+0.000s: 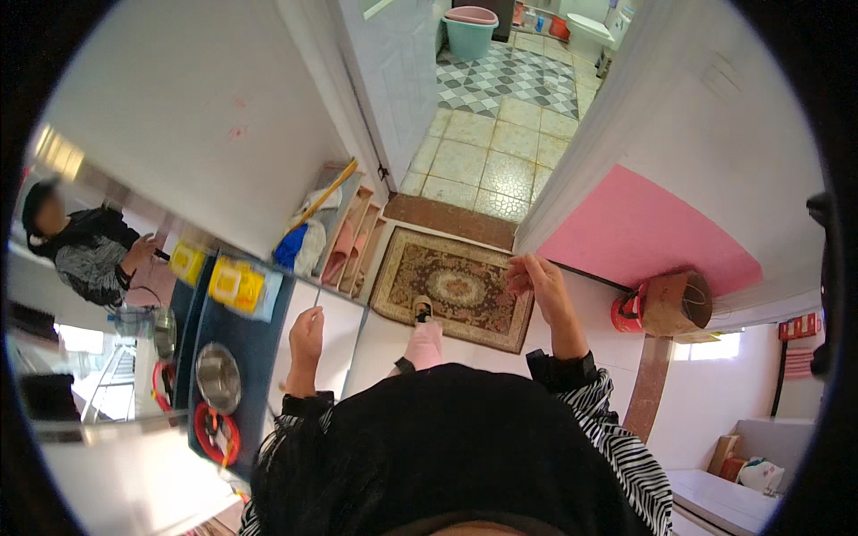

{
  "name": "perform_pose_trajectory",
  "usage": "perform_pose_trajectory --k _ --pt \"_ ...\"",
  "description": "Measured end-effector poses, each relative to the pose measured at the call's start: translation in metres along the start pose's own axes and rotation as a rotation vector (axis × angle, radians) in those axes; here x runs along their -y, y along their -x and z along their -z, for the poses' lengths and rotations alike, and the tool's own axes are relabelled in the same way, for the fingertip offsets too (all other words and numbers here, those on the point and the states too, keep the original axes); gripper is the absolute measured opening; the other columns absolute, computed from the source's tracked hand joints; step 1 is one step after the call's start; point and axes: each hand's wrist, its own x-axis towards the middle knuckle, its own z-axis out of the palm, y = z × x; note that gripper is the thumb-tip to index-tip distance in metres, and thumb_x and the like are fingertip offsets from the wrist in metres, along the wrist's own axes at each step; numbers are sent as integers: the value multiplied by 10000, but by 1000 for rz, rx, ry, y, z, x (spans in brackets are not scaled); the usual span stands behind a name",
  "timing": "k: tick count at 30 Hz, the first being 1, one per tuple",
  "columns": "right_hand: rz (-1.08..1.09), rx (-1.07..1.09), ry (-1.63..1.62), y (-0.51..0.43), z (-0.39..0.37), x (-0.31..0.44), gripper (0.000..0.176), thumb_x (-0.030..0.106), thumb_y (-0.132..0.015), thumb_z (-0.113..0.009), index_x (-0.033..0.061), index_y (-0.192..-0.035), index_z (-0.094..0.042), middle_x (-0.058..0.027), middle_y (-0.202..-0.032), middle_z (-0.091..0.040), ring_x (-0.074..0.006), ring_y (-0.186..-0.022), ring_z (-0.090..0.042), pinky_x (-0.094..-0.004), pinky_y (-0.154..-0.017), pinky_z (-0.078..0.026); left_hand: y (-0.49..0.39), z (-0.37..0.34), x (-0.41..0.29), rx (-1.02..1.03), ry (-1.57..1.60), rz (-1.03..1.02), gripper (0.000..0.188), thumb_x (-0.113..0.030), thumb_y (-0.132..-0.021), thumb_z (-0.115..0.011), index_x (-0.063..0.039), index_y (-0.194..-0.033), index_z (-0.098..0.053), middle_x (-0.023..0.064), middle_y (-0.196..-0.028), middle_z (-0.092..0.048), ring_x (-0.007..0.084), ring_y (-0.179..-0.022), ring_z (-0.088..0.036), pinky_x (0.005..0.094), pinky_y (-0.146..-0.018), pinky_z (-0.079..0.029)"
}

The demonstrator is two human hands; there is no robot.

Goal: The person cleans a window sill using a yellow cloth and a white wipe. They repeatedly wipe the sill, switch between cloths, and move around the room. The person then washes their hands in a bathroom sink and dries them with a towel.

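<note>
My left hand [307, 340] hangs in the air beside a dark blue-topped cabinet [258, 335] with a white front. Its fingers point forward and lie close together, with nothing visible in them. My right hand [541, 285] is raised over the right edge of a brown patterned rug [462, 288], fingers loosely bent and apart, holding nothing. On the cabinet top lie a yellow wipes pack [234, 285], a steel bowl [218, 378] and a red basket [216, 434] with small items. My foot [422, 307], in a sandal or slipper, is on the rug.
Ahead, an open white door [395, 80] leads to a tiled bathroom floor [462, 151] past a brown threshold [456, 220]. A shoe rack [348, 241] with pink slippers stands left. A brown paper bag [670, 305] sits right. A mirror [114, 201] at left reflects a person.
</note>
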Motion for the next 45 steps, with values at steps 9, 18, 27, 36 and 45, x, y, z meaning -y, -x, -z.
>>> perform_pose_trajectory --k 9,18,27,36,45 --pt "-37 -81 19 -238 16 99 385 326 -958 -406 -13 -1035 -571 -100 -850 -629 -154 -668 -616 -248 -577 -470 -326 -134 -151 259 162 -206 214 -108 -842 -557 2 -1022 -597 131 -1000 -617 202 -803 -608 285 -711 -470" --pt "17 99 -35 -518 43 159 309 261 -923 -441 0 -1002 -588 -108 -834 -640 -156 -651 -620 -266 -549 -474 -537 -285 -258 309 150 -488 220 -73 -828 -563 -5 -1035 -597 140 -1027 -623 218 -850 -606 292 -731 -474" --pt "178 -1 -30 -716 130 235 336 311 -909 -467 3 -912 -600 -73 -724 -625 -142 -522 -595 -267 -439 -436 -665 -392 -281 425 211 -382 194 -41 -826 -557 4 -1007 -608 99 -975 -620 150 -800 -571 258 -712 -460" --pt "81 -699 -210 -741 393 259 287 249 -893 -503 -6 -1002 -578 -118 -824 -630 -160 -593 -620 -245 -488 -467 -821 -639 -430 850 354 -462 203 -89 -848 -565 10 -1019 -613 68 -911 -617 101 -788 -558 239 -702 -445" --pt "162 -1423 -28 -615 646 285 373 338 -889 -506 -7 -1011 -575 -86 -847 -622 -174 -657 -619 -283 -571 -493 -769 -848 -740 1353 640 -885 196 -98 -862 -558 -10 -1029 -610 24 -822 -600 82 -740 -539 217 -653 -426"
